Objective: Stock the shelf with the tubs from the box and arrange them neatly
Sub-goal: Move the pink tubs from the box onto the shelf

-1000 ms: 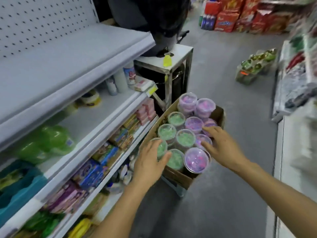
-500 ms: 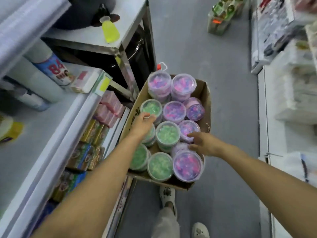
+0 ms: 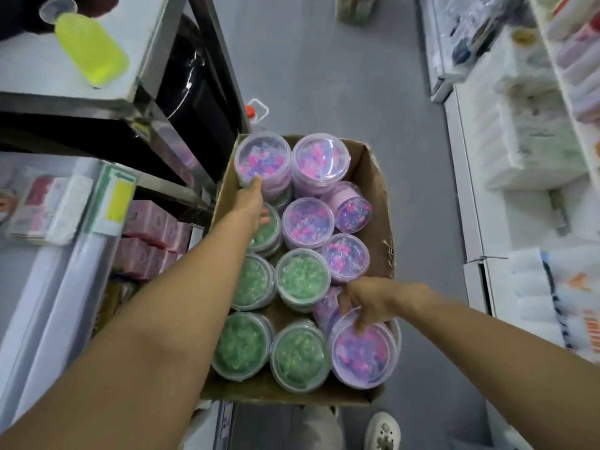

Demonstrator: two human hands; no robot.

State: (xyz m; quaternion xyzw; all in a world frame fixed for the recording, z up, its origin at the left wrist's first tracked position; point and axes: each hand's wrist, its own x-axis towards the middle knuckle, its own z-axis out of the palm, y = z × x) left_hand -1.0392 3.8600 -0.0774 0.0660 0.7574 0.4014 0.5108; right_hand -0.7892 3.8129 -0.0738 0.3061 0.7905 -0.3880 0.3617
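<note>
both hands are down in the cardboard box (image 3: pixel 373 177), which is still packed with tubs, so none of this load looks shelved yet and the step in hand is getting a first grip. the left hand (image 3: pixel 251 203) reaches to the box's far left corner, fingertips touching the near side of the pink-and-purple tub stack (image 3: pixel 263 160) there, fingers loosely spread and not yet closed around anything. the right hand (image 3: pixel 367 300) sits at the near right corner, fingers curled over the far rim of the big purple tub (image 3: pixel 363 352); whether that is a firm clamp or only a resting touch i cannot tell. to do this well, i'd say take each tub by its wall under the lid rim rather than by the clear lid, which looks thin and could pop, and lift straight up so neighbours stay put. the green tubs (image 3: pixel 300 277) fill the near left part and are pressed close together, leaving little finger room. one small purple tub (image 3: pixel 352 209) lies tilted against the right wall and could roll once its neighbours go. the shelf (image 3: pixel 58 287) runs just left of the box, with pink packets (image 3: pixel 149 235) below its edge. a metal table (image 3: pixel 130 89) carrying a yellow bottle (image 3: pixel 92 50) juts over the far left, so lifted stacks should swing wide of its frame.
</note>
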